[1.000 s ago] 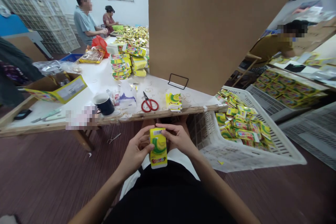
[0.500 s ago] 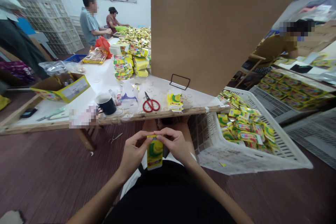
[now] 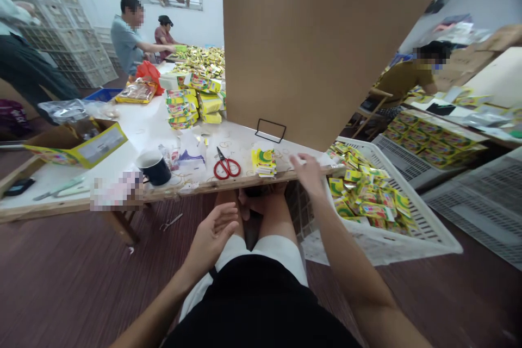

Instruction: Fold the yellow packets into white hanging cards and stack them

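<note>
My left hand [image 3: 214,236] hovers above my lap with its fingers loosely curved and apart, holding nothing. My right hand [image 3: 310,175] is over the table's front edge, between a small stack of yellow-green packets [image 3: 264,162] and the white crate [image 3: 438,236]. Motion blurs its fingers; a whitish patch shows at them, and I cannot tell whether they hold anything. Many yellow packets [image 3: 377,196] fill the crate. Left of the stack lie red-handled scissors [image 3: 227,167], blades pointing away from me.
A large cardboard sheet [image 3: 302,38] stands upright on the table, beside a black wire stand [image 3: 271,130]. Farther left are a dark mug [image 3: 157,169], an open yellow carton [image 3: 87,147] and stacked yellow boxes [image 3: 182,109]. Other people work around the room.
The yellow packet that both hands pinched is no longer seen between them. My right hand has moved forward and right to the table edge; my left hand has opened. The view has shifted.
</note>
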Available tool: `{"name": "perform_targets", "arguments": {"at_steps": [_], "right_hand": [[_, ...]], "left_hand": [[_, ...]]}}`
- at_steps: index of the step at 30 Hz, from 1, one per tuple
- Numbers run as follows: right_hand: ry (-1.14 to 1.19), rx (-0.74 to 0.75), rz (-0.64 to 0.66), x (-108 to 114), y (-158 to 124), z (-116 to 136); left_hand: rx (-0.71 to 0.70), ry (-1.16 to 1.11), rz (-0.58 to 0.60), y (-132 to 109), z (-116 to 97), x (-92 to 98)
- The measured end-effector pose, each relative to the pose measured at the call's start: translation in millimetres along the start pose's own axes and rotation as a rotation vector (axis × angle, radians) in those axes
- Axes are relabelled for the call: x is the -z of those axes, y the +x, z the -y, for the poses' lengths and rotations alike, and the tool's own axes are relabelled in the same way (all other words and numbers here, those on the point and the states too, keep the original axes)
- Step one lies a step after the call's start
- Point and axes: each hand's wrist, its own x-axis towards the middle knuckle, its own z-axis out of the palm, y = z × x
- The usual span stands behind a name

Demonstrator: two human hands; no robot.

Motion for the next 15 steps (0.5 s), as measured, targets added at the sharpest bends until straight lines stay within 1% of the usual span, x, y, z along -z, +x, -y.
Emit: {"name": "perform_targets", "arguments": {"at_steps": [2,3,4,6,8,12,14,15], "right_hand": [[0.038,-0.096,0.116,-40.0,5.8,8.2],[0.058,-0.138,0.164,-56.2,8.2,11.7],[0.080,-0.173,0.204,-68.6,10.4,14.1],[0.123,-0.228,0.244,-81.9,14.3,15.4],[0.174,-0.268,0.235,-82.0,17.4,14.2],[0.348,-0.303,0.169,-62.2,15.9,19.4],[0.482,-0.302,0.180,-50.8,3.8,30.4],[0.554,-0.297,0.205,-45.8,-7.0,37.8]], "left_hand": [[0.012,0.028,0.007,-1.2,0.1,2.9],[0.013,0.042,0.002,-1.6,0.3,5.5],[0.011,0.053,-0.005,-1.8,0.4,8.4],[0.000,0.072,-0.024,-1.7,0.8,13.7],[-0.011,0.084,-0.030,-1.0,1.2,16.2],[0.008,0.071,0.004,1.3,2.3,14.3],[0.030,0.036,0.002,2.3,2.7,13.5],[0.039,0.003,-0.008,2.8,3.0,13.6]]}}
